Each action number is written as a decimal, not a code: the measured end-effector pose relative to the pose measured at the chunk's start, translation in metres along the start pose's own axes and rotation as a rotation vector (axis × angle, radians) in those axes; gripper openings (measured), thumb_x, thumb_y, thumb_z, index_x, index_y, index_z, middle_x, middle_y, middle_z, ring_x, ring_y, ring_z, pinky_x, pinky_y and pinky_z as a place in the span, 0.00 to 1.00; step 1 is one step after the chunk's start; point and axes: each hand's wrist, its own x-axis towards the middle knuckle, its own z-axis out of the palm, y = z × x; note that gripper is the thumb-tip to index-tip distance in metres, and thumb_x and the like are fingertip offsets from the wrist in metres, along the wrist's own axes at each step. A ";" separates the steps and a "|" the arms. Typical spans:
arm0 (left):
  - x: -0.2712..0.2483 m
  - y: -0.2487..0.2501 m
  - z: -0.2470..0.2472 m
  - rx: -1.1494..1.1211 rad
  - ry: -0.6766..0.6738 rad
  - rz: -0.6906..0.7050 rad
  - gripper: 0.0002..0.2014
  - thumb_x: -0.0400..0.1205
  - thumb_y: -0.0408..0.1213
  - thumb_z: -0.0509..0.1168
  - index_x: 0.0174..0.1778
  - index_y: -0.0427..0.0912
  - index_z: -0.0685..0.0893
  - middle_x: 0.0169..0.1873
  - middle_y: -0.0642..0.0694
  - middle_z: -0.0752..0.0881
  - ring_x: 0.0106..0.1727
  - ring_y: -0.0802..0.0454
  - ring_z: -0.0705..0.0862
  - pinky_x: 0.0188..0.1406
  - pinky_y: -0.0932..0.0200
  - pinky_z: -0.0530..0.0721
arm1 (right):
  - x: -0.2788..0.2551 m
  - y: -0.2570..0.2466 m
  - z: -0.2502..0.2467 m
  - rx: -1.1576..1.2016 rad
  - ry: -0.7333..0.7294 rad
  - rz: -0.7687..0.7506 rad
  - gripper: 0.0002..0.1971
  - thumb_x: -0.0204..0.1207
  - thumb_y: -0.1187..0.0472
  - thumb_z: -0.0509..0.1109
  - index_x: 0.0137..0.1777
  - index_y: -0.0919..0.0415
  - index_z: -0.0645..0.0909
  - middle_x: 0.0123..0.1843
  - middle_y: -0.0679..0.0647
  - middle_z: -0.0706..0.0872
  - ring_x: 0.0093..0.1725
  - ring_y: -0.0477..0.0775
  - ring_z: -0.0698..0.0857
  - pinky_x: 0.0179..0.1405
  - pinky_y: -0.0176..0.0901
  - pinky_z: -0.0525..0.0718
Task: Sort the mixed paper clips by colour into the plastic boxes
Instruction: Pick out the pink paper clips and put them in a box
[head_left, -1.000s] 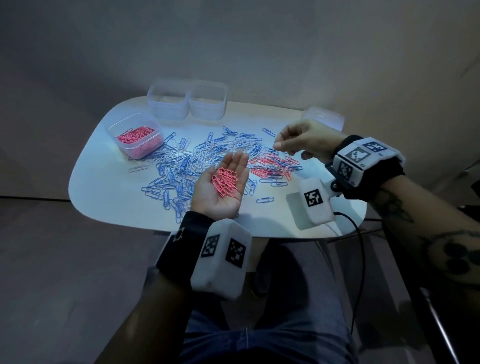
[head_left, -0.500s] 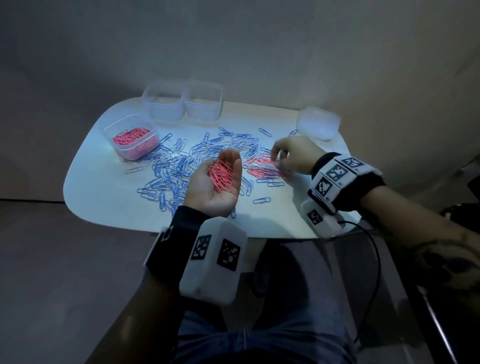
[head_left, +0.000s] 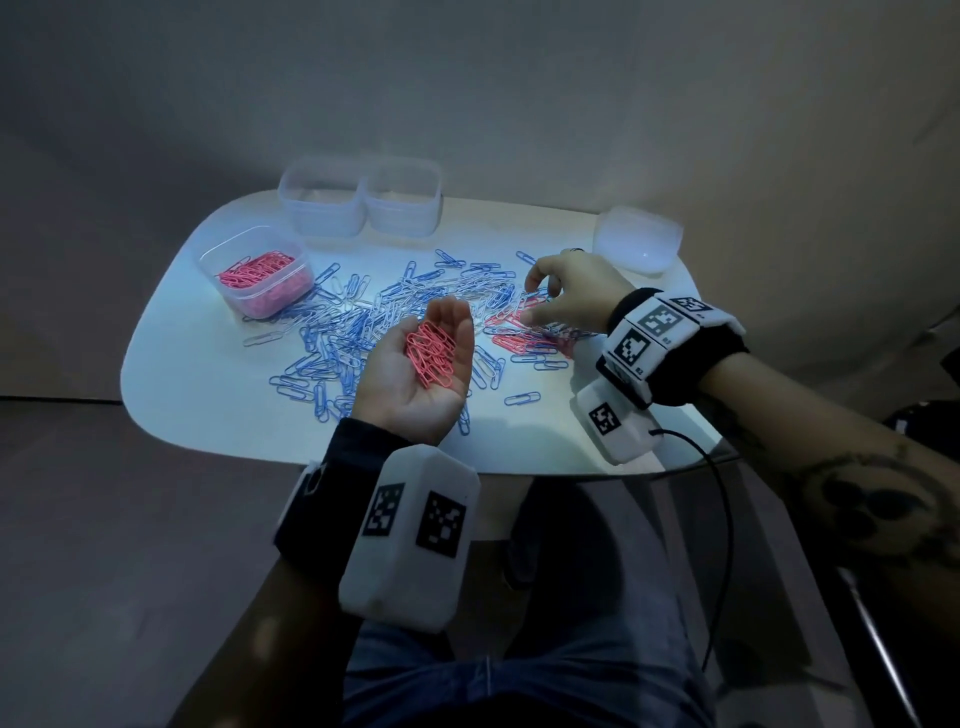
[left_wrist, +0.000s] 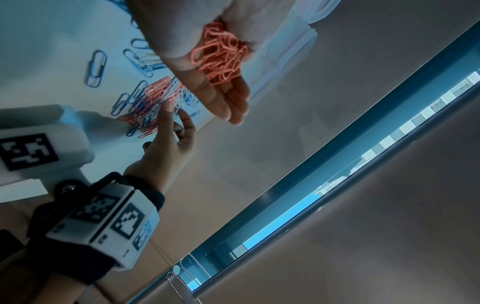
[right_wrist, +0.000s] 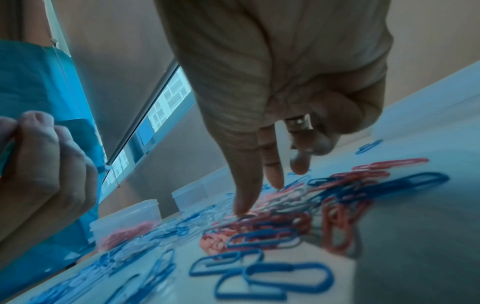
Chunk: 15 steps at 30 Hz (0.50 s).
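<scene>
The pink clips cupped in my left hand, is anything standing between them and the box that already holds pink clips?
Nothing visible blocks the way. The pink clips lie in the upturned left hand, held above the table. Only loose blue and white clips lie flat between it and the open-topped pink box.

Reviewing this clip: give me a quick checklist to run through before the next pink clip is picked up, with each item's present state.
1. Left hand palm up, cupping the pile of pink paper clips: ok.
2. Right hand fingertips down on the mixed pink and blue clips on the white table: ok.
3. A pink clip pinched already: cannot tell.
4. Clear plastic box with pink clips open: ok.
5. Only pink in that box: ok.
6. Two clear plastic boxes behind, contents: cannot tell.
</scene>
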 end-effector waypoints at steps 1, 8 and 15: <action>-0.001 0.001 0.001 -0.001 -0.002 0.002 0.27 0.86 0.39 0.52 0.26 0.31 0.84 0.24 0.42 0.86 0.24 0.47 0.87 0.18 0.59 0.85 | 0.001 -0.001 0.000 -0.022 -0.020 0.002 0.22 0.66 0.53 0.78 0.59 0.58 0.80 0.50 0.53 0.73 0.49 0.51 0.73 0.43 0.39 0.69; -0.002 0.005 -0.002 -0.005 -0.015 0.001 0.27 0.86 0.39 0.52 0.25 0.31 0.85 0.24 0.43 0.86 0.25 0.48 0.88 0.19 0.59 0.85 | -0.007 0.008 -0.001 -0.028 -0.058 0.030 0.28 0.62 0.54 0.81 0.60 0.62 0.76 0.48 0.54 0.75 0.48 0.54 0.74 0.44 0.41 0.70; -0.004 0.000 -0.001 0.003 -0.009 -0.007 0.27 0.86 0.40 0.51 0.25 0.31 0.84 0.24 0.43 0.86 0.24 0.47 0.88 0.18 0.59 0.85 | 0.002 0.000 0.002 -0.060 -0.040 0.019 0.23 0.66 0.53 0.79 0.58 0.62 0.79 0.58 0.58 0.84 0.57 0.58 0.80 0.52 0.43 0.76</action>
